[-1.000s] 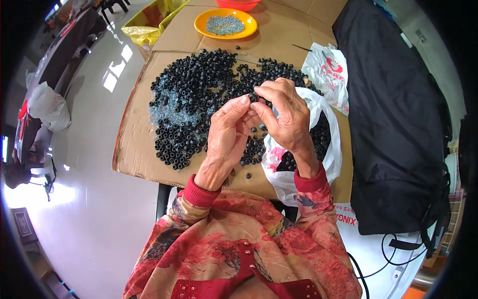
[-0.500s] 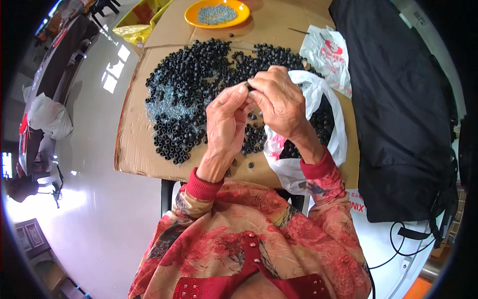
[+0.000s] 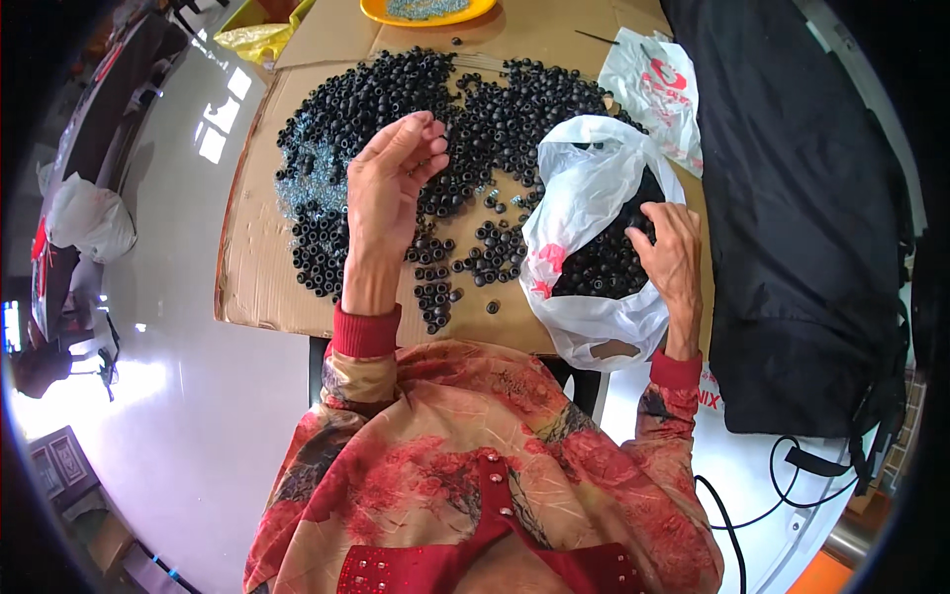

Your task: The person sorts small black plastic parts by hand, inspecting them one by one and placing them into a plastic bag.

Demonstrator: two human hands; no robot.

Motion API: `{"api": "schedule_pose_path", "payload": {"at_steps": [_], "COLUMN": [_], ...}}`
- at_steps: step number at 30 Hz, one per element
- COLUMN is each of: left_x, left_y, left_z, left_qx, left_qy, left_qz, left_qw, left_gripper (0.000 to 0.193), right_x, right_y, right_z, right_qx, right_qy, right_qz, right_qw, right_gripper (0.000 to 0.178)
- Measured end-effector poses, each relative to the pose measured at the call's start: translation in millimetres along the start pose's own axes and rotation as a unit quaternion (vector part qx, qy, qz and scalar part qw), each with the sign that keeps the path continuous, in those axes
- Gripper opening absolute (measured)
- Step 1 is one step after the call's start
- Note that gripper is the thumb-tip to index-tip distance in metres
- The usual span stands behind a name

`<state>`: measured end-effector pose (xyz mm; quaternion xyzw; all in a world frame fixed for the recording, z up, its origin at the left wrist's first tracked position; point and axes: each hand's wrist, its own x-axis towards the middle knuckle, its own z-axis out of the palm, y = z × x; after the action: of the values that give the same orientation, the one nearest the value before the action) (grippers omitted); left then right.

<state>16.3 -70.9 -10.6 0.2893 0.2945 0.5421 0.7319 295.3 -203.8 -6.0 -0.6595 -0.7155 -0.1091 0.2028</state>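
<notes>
Above the heap of small round black plastic caps (image 3: 381,94), my left hand (image 3: 386,183) is raised with thumb and fingertips drawn together. Whatever it pinches, if anything, is too small to make out. My right hand (image 3: 675,252) is over the mouth of a white plastic bag (image 3: 584,188), its thumb and forefinger apart and nothing visible between them. Inside that bag lie many more black caps (image 3: 599,272). Small clear bluish pieces (image 3: 312,178) are mixed into the heap's left side.
A cardboard sheet (image 3: 257,287) covers the table. At its far edge stands an orange plate (image 3: 480,12) of clear pieces. Another white bag (image 3: 643,94) lies far right, beside a large black fabric cover (image 3: 792,247). A yellow bag (image 3: 259,42) is at the far left.
My hands, together over the heap before, have come apart. The left moved left and slightly up; the right moved right and down to the white bag, its fingers parting. The view shifted slightly.
</notes>
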Motion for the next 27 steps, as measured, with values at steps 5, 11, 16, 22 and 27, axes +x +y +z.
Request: {"api": "schedule_pose_path", "payload": {"at_steps": [5, 11, 16, 22, 27], "left_x": [-9.6, -4.0, 10.6, 21.3, 33.8], "left_y": [-3.5, 15.9, 25.6, 19.9, 19.3], "left_z": [2.3, -14.3, -36.9, -50.2, -54.4], "left_qx": [-0.002, -0.016, -0.03, -0.021, -0.016], "left_qy": [0.0, 0.007, 0.023, 0.031, 0.038], "left_qz": [-0.002, 0.018, 0.017, 0.003, -0.007], "left_qw": [1.0, 1.0, 0.999, 0.999, 0.999], "left_gripper": [0.021, 0.021, 0.019, 0.019, 0.019], "right_x": [25.3, 60.5, 77.2, 77.2, 100.1], "right_y": [-33.6, -57.8, -70.7, -71.7, -76.9], "right_z": [15.1, 110.2, 127.5, 140.5, 152.9], "right_qx": [0.052, 0.025, -0.008, 0.064, 0.141], "right_qy": [0.006, -0.086, -0.16, -0.167, -0.137], "right_qz": [-0.1, -0.228, -0.27, -0.239, -0.22], "right_qw": [0.994, 0.97, 0.949, 0.954, 0.956], "right_gripper": [0.023, 0.009, 0.005, 0.004, 0.008]}}
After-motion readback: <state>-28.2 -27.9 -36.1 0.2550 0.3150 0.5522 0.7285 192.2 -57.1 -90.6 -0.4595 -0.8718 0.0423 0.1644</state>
